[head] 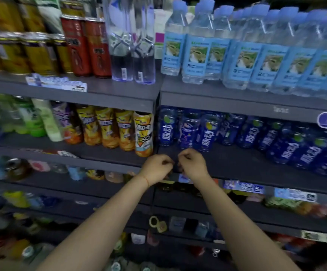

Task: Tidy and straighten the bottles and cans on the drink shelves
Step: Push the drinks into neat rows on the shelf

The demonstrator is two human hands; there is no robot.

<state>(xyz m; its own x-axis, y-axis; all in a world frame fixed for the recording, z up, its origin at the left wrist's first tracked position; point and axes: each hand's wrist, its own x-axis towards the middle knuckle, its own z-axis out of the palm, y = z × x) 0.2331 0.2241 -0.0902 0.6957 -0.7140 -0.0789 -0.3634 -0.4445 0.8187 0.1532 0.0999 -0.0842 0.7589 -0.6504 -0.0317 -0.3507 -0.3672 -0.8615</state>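
Two bare forearms are reaching up from the bottom edge, cut off below the elbows, a thin red thread circling the left wrist. The left hand (157, 166) and the right hand (193, 165) are hovering side by side, almost touching, over the front lip of the middle shelf (237, 169), a flat matte dark-grey board. Both sets of fingers are curling inward into loose fists; whether they are pinching anything is impossible to tell, since the knuckles are hiding the fingertips. Nothing visible is sitting in either grip.

Just beyond the right fingers, glossy blue bottles (207, 132) with white lettering are standing in a row that is running off to the right, where the outer ones are smearing into blur. Beyond and left of the left fingers, orange-and-yellow bottles (143, 133) with shiny printed sleeves are standing upright, with green and pale bottles (33, 118) further left dissolving into blur.

Farther up, on the top shelf (119, 90), clear ribbed plastic water bottles (196, 53) with pale blue caps and paper labels are crowding the right side, their far end cut by the frame. Left of them two tall transparent bottles (133, 45) are rising out of view, then red metal cans (86, 47) and gold cans (22, 53).

Below the fingers, the lower shelves are holding small packets too dark and blurred to name.
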